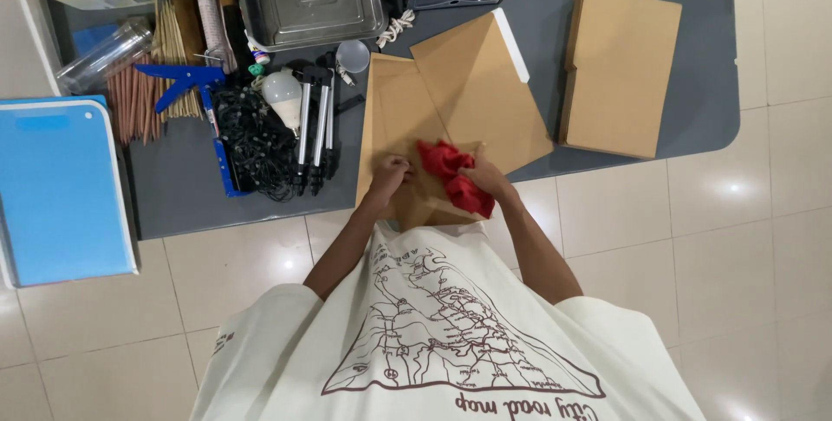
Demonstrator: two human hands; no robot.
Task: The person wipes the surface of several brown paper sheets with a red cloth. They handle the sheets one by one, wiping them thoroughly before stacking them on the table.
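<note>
Head view: at the near edge of the grey tabletop (173,196), the left hand (390,174) is closed, pinching the brown envelope (399,118), while the right hand (487,180) grips a bunched red cloth (451,174) lying on the envelope's lower part. The envelope overhangs the near edge, so a hard push could likely slide it off. A loose pinch might let the paper crumple or tear.

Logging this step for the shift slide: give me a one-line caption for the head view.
Left hand steadies a brown envelope at the grey table edge while the right hand grips crumpled red cloth.
</note>
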